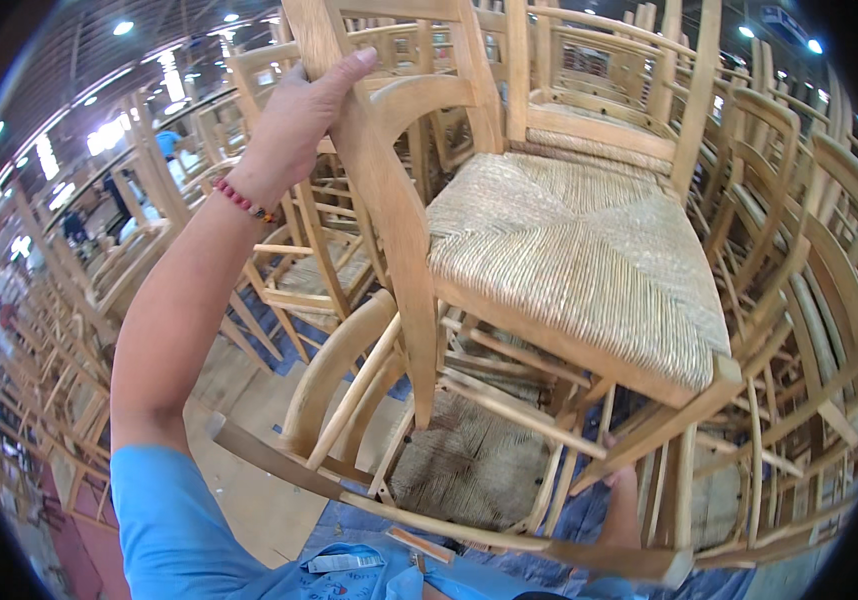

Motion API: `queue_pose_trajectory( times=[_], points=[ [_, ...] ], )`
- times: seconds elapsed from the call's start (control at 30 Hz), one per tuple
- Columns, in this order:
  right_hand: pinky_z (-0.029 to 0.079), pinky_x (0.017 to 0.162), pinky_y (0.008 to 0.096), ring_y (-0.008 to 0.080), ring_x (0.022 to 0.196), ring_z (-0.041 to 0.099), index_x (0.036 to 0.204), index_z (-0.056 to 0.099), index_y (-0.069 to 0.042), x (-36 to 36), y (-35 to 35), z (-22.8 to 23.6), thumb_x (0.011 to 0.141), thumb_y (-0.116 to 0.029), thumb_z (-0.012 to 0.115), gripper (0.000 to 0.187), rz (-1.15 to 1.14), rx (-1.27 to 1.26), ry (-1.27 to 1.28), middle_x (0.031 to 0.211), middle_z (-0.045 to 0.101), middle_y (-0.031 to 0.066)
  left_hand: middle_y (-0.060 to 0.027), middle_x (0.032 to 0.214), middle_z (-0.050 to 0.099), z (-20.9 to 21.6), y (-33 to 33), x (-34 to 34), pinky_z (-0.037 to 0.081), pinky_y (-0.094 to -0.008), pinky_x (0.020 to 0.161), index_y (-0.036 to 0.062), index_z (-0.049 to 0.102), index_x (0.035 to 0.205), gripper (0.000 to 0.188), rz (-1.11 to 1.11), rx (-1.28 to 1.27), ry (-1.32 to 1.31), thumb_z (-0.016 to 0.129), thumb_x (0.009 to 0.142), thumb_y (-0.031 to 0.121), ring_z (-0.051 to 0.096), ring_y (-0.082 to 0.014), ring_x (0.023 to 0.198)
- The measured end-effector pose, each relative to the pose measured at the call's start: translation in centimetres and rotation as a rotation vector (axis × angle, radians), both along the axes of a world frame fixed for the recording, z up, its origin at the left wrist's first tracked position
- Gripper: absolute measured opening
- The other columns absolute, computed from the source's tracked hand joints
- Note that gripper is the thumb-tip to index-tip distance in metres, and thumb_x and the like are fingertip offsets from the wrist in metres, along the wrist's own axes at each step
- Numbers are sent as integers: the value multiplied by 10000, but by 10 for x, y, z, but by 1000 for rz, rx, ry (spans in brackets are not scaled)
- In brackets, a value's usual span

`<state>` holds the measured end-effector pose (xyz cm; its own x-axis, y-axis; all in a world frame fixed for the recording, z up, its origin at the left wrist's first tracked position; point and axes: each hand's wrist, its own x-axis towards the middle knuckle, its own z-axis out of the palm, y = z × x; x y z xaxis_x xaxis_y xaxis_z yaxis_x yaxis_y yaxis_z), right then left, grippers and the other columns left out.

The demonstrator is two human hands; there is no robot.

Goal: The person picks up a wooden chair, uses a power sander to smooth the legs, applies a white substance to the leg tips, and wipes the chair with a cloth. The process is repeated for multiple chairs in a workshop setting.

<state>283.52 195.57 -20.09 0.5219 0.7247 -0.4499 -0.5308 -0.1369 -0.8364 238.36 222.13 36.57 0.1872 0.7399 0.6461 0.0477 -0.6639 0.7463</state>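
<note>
While rows of bare wooden chairs (pixel 99 270) recede at far left, the left hand (pixel 294 120) wraps the raised chair (pixel 569 250) by its back post, thumb over the front, fingers curled behind, steadying it on a stacked chair (pixel 449 470). Its seat is coarse woven rush, its frame pale and smooth. Lower right, the right hand (pixel 621 500) is half hidden behind the rungs; I cannot tell how its fingers lie.

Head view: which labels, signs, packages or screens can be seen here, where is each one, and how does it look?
Label: small pale rectangular patch on the blue shirt, bottom centre, its print too small to make out.
Sign: small blue panel high near the ceiling, upper right, blurred.
No packages or screens show.
</note>
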Motion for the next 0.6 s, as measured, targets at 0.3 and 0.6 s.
queue_pose_trajectory(
  times=[0.3,0.6],
  points=[
    [470,348,341,216,410,517,897,562,-64,-17,27,3,824,-156,624,133,-27,99,175,629,545,66,-86,798,640,6,1,41,500,-314,594,-39,634,946,276,247,-15,-430,720,744,128,614,-155,672],
    [442,452,278,151,566,541,832,549,-49,1,21,75,890,-152,541,117,135,177,-51,662,524,47,-47,660,569,116,-92,28,462,-306,537,8,603,866,115,42,301,-380,629,783,83,552,-163,581]
  ],
)
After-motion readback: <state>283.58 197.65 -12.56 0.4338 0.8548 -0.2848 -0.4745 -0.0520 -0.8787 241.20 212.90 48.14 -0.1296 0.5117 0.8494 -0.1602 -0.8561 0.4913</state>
